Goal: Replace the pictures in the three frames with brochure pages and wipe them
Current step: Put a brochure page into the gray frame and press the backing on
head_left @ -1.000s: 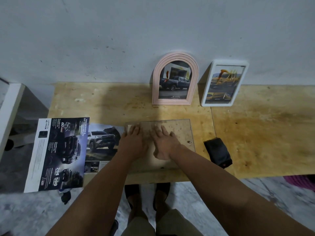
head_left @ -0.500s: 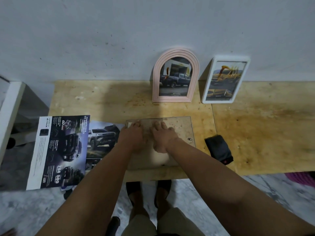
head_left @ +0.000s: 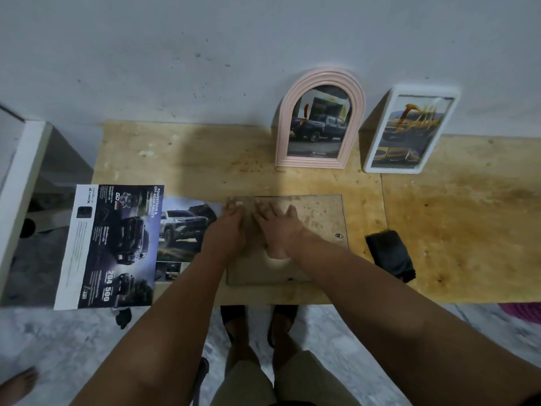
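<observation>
Third frame (head_left: 310, 221) lies face down on the wooden table (head_left: 453, 230), right in front of the person, w/ its brown back board up. Both hands are flat on the left part of that board. Left hand (head_left: 228, 227) has fingers straight, tips near the top left corner. Right hand (head_left: 278, 227) is just beside it, fingers spread a bit & pressing down. Neither hand pinches anything. Looks like they are pushing the back into place, or working the small clips; can't tell which, fingers are blurry. To do it well: press even, go round all edges, not just the left one. The little tab (head_left: 338, 235) on the right side looks untouched, so go there next, prob. Don't push hard in the middle, glass is under it. The pink arch frame (head_left: 320, 118) & white frame (head_left: 409, 130) lean on the wall w/ truck pages in already. Brochure (head_left: 114, 244) lies at the left edge, half off the table. The dark cloth (head_left: 390, 256) waits on the right for the wipe.
</observation>
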Action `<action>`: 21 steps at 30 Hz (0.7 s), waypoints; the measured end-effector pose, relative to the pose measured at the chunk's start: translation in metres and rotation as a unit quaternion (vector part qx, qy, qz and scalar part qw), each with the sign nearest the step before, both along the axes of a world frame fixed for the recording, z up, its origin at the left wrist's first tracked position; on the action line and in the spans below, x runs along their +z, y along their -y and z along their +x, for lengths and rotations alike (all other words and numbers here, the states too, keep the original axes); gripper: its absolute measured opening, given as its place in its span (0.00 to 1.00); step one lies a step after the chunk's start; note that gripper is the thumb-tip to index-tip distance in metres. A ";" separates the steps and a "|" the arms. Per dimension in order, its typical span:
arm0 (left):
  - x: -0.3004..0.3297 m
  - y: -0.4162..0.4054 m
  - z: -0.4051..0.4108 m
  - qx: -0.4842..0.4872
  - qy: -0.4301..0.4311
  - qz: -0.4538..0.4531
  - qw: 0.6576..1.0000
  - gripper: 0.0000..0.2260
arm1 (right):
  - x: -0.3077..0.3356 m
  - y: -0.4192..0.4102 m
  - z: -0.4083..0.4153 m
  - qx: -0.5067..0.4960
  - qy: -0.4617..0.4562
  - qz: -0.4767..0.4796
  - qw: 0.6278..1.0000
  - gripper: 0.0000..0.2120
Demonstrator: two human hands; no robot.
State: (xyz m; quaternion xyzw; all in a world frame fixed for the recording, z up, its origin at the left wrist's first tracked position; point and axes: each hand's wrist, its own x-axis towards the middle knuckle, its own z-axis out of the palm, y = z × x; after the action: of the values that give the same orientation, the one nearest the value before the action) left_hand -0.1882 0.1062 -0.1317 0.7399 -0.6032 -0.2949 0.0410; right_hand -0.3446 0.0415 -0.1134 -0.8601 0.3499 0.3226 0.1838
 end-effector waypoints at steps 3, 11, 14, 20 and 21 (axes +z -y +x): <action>-0.002 -0.004 0.002 0.023 -0.018 -0.018 0.999 0.24 | 0.001 0.009 0.000 -0.004 0.042 -0.011 0.999 0.43; -0.002 -0.011 0.010 0.037 -0.101 -0.034 0.994 0.25 | -0.004 0.008 0.002 0.033 0.046 -0.017 0.998 0.44; 0.000 -0.006 0.005 0.021 -0.058 -0.010 0.998 0.26 | -0.002 0.010 0.000 0.021 0.063 -0.004 0.998 0.42; 0.006 0.000 -0.007 -0.028 0.054 0.092 0.994 0.35 | -0.001 -0.006 -0.028 -0.117 0.092 -0.021 0.989 0.40; 0.008 0.000 -0.009 -0.033 0.061 0.103 0.992 0.38 | 0.000 -0.007 -0.041 -0.144 0.083 -0.032 0.986 0.41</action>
State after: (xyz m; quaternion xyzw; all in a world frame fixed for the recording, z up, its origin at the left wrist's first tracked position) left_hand -0.1968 0.1065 -0.1241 0.7364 -0.5954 -0.3106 -0.0821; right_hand -0.3859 0.0486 -0.1137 -0.8301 0.4633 0.2090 0.2293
